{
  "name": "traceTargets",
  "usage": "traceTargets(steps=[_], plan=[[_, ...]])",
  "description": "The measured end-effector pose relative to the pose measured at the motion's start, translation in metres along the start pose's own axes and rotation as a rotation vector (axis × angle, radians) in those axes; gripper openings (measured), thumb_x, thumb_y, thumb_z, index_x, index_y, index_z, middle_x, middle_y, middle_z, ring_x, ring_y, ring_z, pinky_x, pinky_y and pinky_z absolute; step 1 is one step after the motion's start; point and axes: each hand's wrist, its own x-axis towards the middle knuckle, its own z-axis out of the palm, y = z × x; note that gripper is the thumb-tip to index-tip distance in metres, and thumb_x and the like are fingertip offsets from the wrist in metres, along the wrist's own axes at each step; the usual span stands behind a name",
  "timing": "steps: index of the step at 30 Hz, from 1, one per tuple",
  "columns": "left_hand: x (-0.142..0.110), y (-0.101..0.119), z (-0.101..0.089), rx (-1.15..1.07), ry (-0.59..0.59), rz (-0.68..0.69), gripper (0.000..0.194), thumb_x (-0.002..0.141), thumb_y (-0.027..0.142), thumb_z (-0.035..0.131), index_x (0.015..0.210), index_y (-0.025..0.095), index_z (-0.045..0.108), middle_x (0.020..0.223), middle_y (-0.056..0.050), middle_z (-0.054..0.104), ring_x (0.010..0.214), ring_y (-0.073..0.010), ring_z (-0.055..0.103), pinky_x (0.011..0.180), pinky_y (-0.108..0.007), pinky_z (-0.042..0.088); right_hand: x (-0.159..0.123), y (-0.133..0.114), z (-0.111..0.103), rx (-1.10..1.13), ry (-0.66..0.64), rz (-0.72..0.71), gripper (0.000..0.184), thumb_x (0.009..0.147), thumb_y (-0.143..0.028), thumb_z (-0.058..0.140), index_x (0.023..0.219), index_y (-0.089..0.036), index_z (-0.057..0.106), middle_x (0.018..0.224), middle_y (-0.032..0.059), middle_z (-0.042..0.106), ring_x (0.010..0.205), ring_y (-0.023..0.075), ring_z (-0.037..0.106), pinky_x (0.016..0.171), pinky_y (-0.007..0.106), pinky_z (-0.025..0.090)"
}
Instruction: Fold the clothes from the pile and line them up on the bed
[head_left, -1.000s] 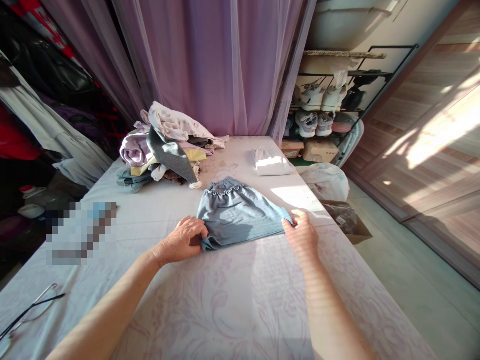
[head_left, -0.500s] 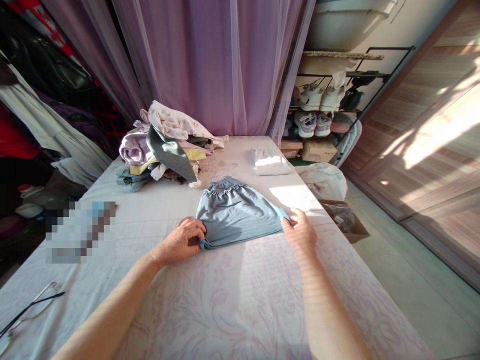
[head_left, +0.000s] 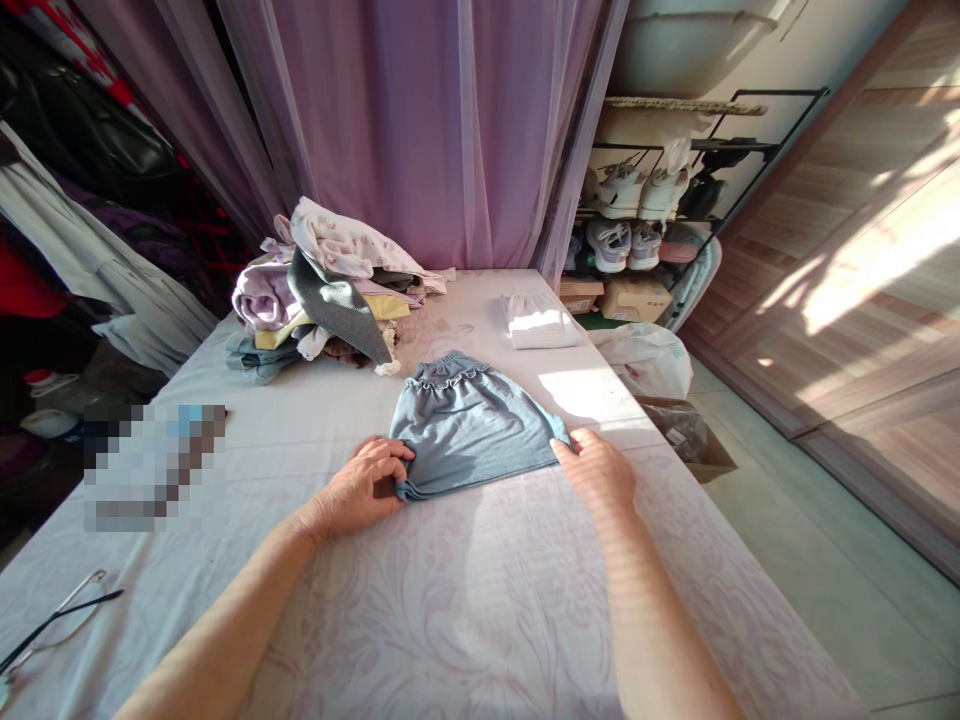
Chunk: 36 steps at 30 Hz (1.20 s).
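A blue-grey cotton garment with a gathered elastic waistband [head_left: 465, 430] lies flat on the sheeted table, waistband away from me. My left hand [head_left: 364, 487] grips its near left corner, with the fingers curled over the hem. My right hand [head_left: 596, 472] is at the near right corner, and its fingertips hold the edge of the cloth. The hand partly hides that corner. Both forearms reach in from the bottom of the view.
A heaped pile of clothes [head_left: 322, 300] and a folded white garment [head_left: 538, 322] lie farther along the pale sheet [head_left: 450, 590]. Glasses [head_left: 60, 622] lie at the left, near a pixelated object [head_left: 154, 465]. A shoe rack [head_left: 637, 200] and plastic bag [head_left: 649, 360] stand beyond the right edge.
My right hand has slid slightly inward along the hem, toward the garment's middle. The left hand stays at its corner. The view has tilted a little.
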Motion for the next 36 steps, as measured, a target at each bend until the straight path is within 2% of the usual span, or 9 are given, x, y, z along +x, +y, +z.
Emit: traceTargets(steps=[2,4,7,11,16,23,30,36], plan=[[-0.001,0.0,0.0,-0.006,-0.011,-0.011,0.011,0.074,0.017,0.065,0.081,0.021,0.058,0.114,-0.006,0.068,0.111,-0.0205,0.062,0.107,-0.043,0.04,0.001,0.002,0.003,0.017,0.022,-0.003,0.025,0.084,-0.044,0.061,0.095,-0.024,0.071,0.089,0.0051,0.075,0.081,0.0225,0.066,0.066,0.03,0.04],[-0.001,-0.001,0.001,-0.013,-0.025,-0.027,0.012,0.073,0.017,0.065,0.082,0.022,0.058,0.116,-0.006,0.068,0.112,-0.0207,0.061,0.109,-0.043,0.039,0.001,0.003,0.009,0.075,0.143,-0.035,0.022,0.081,-0.039,0.063,0.096,-0.024,0.07,0.089,0.0047,0.074,0.079,0.0206,0.064,0.065,0.029,0.039],[-0.001,-0.002,0.001,-0.022,-0.044,-0.049,0.014,0.072,0.017,0.066,0.084,0.022,0.059,0.117,-0.005,0.067,0.114,-0.021,0.061,0.112,-0.044,0.036,-0.002,0.002,0.019,0.163,0.337,-0.172,0.016,0.077,-0.03,0.064,0.09,-0.022,0.068,0.088,0.0038,0.071,0.08,0.0188,0.062,0.067,0.027,0.039],[-0.002,-0.004,0.002,-0.035,-0.05,-0.041,0.017,0.073,0.016,0.065,0.088,0.022,0.061,0.119,-0.005,0.067,0.115,-0.0209,0.06,0.112,-0.043,0.035,-0.011,-0.007,0.027,0.198,0.418,-0.371,0.006,0.079,-0.027,0.062,0.081,-0.022,0.065,0.083,0.0034,0.067,0.08,0.0186,0.058,0.067,0.026,0.038],[-0.002,-0.007,0.004,-0.038,-0.037,-0.009,0.015,0.077,0.016,0.062,0.09,0.022,0.064,0.117,-0.006,0.068,0.114,-0.0205,0.061,0.108,-0.042,0.039,-0.022,-0.023,0.031,0.187,0.43,-0.55,0.006,0.084,-0.023,0.059,0.081,-0.022,0.065,0.083,0.0033,0.067,0.08,0.0181,0.058,0.072,0.026,0.04],[-0.002,-0.009,0.006,-0.017,0.008,0.038,0.014,0.08,0.016,0.059,0.091,0.022,0.065,0.115,-0.006,0.069,0.111,-0.0196,0.062,0.106,-0.042,0.04,-0.033,-0.041,0.033,0.118,0.321,-0.705,0.009,0.086,-0.017,0.059,0.088,-0.021,0.067,0.088,0.0043,0.069,0.083,0.019,0.058,0.075,0.028,0.039],[-0.003,-0.01,0.007,-0.006,0.037,0.054,0.011,0.083,0.019,0.058,0.091,0.022,0.064,0.114,-0.006,0.07,0.11,-0.0197,0.063,0.104,-0.041,0.042,-0.037,-0.044,0.037,0.083,0.289,-0.734,0.008,0.087,-0.025,0.063,0.084,-0.022,0.07,0.086,0.0037,0.069,0.082,0.0189,0.059,0.075,0.028,0.039],[-0.003,-0.012,0.01,-0.013,0.043,0.045,0.01,0.084,0.02,0.058,0.091,0.022,0.065,0.113,-0.006,0.071,0.109,-0.0197,0.064,0.105,-0.043,0.042,-0.037,-0.04,0.033,0.06,0.285,-0.714,0.017,0.088,-0.03,0.063,0.077,-0.021,0.072,0.084,0.0038,0.07,0.078,0.0181,0.059,0.074,0.029,0.039]])
